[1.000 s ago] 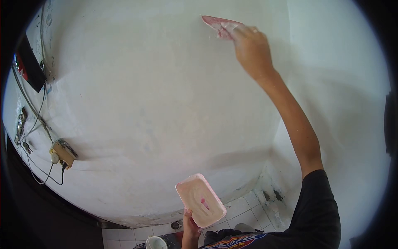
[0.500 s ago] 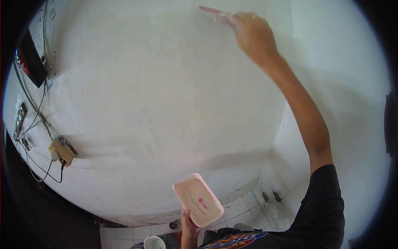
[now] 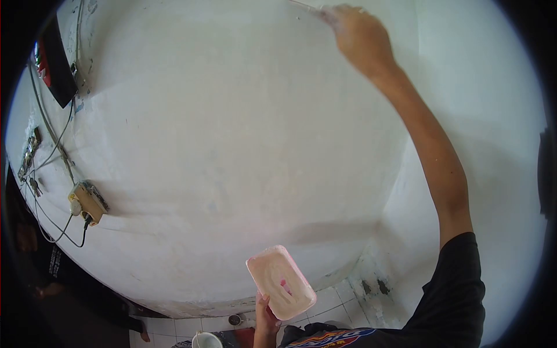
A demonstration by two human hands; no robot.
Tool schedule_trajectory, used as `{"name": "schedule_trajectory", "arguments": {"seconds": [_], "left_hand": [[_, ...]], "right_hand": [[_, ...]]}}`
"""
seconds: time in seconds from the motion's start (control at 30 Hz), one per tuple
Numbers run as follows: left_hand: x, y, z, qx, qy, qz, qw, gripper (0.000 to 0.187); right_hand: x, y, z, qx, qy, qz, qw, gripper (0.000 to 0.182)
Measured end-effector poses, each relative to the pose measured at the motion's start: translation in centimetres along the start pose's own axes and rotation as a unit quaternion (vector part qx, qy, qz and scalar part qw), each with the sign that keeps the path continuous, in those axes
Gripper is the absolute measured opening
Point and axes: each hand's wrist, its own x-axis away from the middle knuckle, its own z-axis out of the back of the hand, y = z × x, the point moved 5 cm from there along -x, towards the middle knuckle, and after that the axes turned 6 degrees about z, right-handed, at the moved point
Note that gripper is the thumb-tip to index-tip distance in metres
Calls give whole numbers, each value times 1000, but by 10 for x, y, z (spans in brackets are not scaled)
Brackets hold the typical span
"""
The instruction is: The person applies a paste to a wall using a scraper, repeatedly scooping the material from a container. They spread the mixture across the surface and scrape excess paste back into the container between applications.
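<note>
Two hands share the plastering: the right hand (image 3: 357, 35), fingers closed on a putty knife (image 3: 307, 8), presses it high on the white wall (image 3: 220, 127). The left hand (image 3: 266, 322) grips the pink putty tray (image 3: 281, 282) low. Next probably a steady stroke.

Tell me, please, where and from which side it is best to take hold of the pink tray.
Probably the near short end of the pink tray, taken from below. The tray is long and shallow, its open face tilted towards the camera, so a grip under that end keeps the face free. The left hand holds it there.
</note>
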Motion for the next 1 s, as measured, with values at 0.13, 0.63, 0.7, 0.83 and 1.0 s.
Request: {"name": "schedule_trajectory", "arguments": {"seconds": [0.13, 0.63, 0.7, 0.83, 1.0], "left_hand": [[-2, 2, -7, 13, 5, -34, 999, 59], [-10, -1, -12, 33, 116, -18, 993, 57], [-8, 4, -12, 11, 63, 5, 998, 57], [-8, 4, -13, -8, 31, 14, 999, 57], [-9, 10, -21, -8, 2, 12, 1000, 59]], "right_hand": [[67, -67, 2, -10, -71, 111, 991, 18], [171, -46, -1, -28, -110, 27, 993, 35], [214, -97, 15, -78, -144, 22, 986, 35], [226, -117, 40, -114, -197, -1, 974, 35], [141, -42, 18, -52, -109, -130, 984, 33]]}}
